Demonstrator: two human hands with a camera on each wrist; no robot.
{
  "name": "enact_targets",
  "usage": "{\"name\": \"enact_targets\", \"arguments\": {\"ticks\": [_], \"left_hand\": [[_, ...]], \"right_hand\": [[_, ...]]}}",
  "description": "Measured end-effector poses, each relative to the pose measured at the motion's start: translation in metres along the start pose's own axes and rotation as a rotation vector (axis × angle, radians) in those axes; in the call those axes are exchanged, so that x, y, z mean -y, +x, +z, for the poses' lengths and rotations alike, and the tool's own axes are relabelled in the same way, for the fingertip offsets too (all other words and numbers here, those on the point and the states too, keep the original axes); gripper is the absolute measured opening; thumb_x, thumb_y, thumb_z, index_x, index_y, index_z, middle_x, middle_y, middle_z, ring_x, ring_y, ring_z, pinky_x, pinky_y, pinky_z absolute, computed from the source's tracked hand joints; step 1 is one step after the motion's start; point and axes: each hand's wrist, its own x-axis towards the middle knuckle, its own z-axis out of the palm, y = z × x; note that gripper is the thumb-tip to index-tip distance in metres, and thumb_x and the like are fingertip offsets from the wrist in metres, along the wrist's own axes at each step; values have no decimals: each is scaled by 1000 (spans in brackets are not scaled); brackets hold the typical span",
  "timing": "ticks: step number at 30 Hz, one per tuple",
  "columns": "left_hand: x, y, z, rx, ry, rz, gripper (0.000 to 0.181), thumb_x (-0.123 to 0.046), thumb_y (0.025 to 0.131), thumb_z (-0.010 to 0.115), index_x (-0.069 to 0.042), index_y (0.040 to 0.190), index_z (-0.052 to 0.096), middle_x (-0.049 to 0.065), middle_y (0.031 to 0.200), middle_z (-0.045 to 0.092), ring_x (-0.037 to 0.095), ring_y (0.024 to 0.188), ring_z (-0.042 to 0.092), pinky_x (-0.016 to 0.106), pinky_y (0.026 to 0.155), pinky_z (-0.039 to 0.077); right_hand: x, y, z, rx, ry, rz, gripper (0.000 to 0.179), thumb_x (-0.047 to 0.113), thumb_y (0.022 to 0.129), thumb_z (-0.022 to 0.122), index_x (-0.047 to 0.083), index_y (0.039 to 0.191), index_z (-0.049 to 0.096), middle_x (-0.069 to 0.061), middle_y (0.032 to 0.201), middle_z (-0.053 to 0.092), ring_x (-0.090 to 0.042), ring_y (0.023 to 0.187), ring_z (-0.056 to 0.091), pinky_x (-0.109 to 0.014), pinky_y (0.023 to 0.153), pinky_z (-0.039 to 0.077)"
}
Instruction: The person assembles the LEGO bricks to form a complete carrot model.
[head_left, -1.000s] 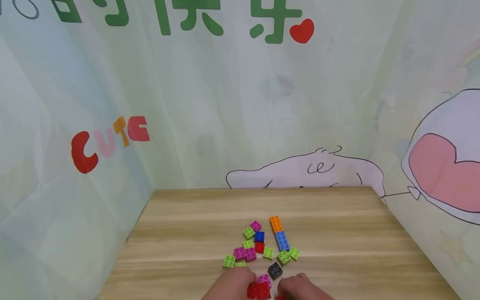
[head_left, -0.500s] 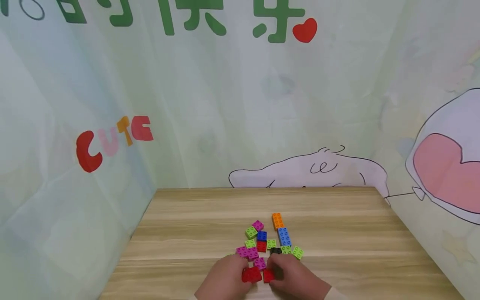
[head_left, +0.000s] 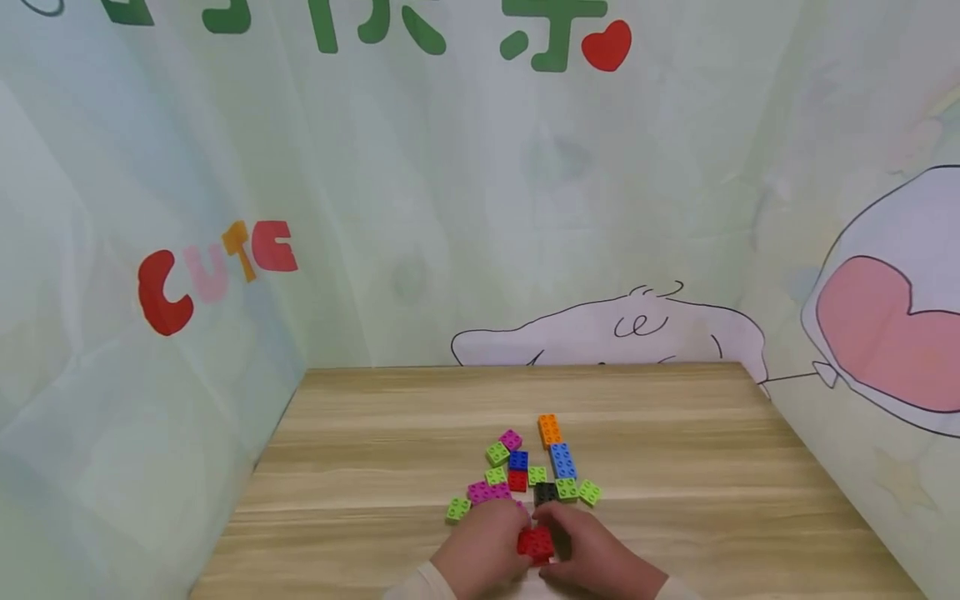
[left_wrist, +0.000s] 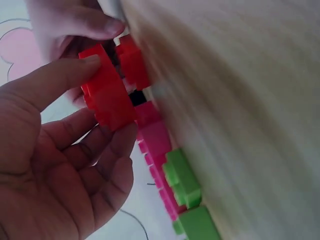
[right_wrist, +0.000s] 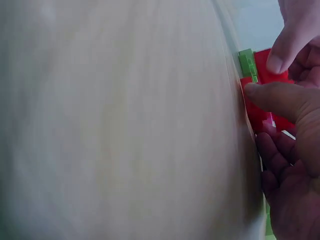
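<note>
My left hand [head_left: 487,542] pinches a large red toy brick [left_wrist: 107,90] between thumb and fingers. In the head view this red brick overlaps a smaller one below it. The smaller red brick [right_wrist: 254,110] stands low by the tabletop, with the thumb and fingers of my right hand [head_left: 596,546] gripping its ends. In the left wrist view the two red bricks lie close side by side, the large one farther off the wood. A black brick [head_left: 546,493] lies just beyond my right fingertips. A magenta brick [left_wrist: 152,130] sits by the left hand, mostly hidden in the head view.
On the wooden table [head_left: 360,450], several small bricks lie ahead of the hands: magenta, a lime green one [head_left: 458,510] at left, a dark blue one [head_left: 518,460]. An orange brick [head_left: 550,430] and a light blue brick [head_left: 562,461] form a line. A printed cloth [head_left: 480,208] hangs behind.
Both hands came farther onto the table. The black brick moved away from me, up beside the green ones. My left hand shifted right, bringing its red brick over the smaller red one.
</note>
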Motion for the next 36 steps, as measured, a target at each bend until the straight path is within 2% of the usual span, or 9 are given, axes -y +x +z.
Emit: {"name": "enact_targets", "arguments": {"ticks": [4,11,19,30,34,36], "left_hand": [[-1,6,5,-25,78,22,19,-18,76,87,-19,78,68,-11,70,58,6,64,52,27,63,48],[-3,13,8,3,100,6,18,-16,75,86,-20,78,69,-11,71,56,7,63,50,27,62,45],[-6,17,8,11,123,-18,20,-14,74,85,-18,73,66,-8,70,56,10,63,50,29,64,47],[-5,17,9,27,15,-30,17,-13,75,88,-19,74,71,-11,71,58,8,65,51,27,65,45],[-5,17,8,53,-72,-70,16,-10,76,87,-18,77,73,-11,71,58,10,65,52,27,62,46],[-5,17,9,62,-84,-78,16,-8,75,87,-17,79,74,-10,72,59,10,65,52,27,63,46]], "right_hand": [[-4,3,4,-14,31,-14,55,28,83,88,29,132,61,17,121,63,-7,113,59,-36,102,52],[-7,6,8,-40,10,-57,49,24,84,87,28,127,62,16,117,65,-5,108,60,-31,97,53],[-5,5,7,-43,12,-57,52,23,84,87,28,129,61,16,117,64,-5,106,59,-28,93,53],[1,5,5,-46,-1,-51,51,24,83,86,29,127,61,16,115,64,-5,103,60,-28,92,52],[2,4,6,-36,20,-34,51,24,83,86,28,127,61,16,116,64,-6,104,59,-28,94,52],[3,4,8,-32,29,-31,50,23,83,86,28,127,61,16,116,64,-5,105,59,-28,95,52]]}}
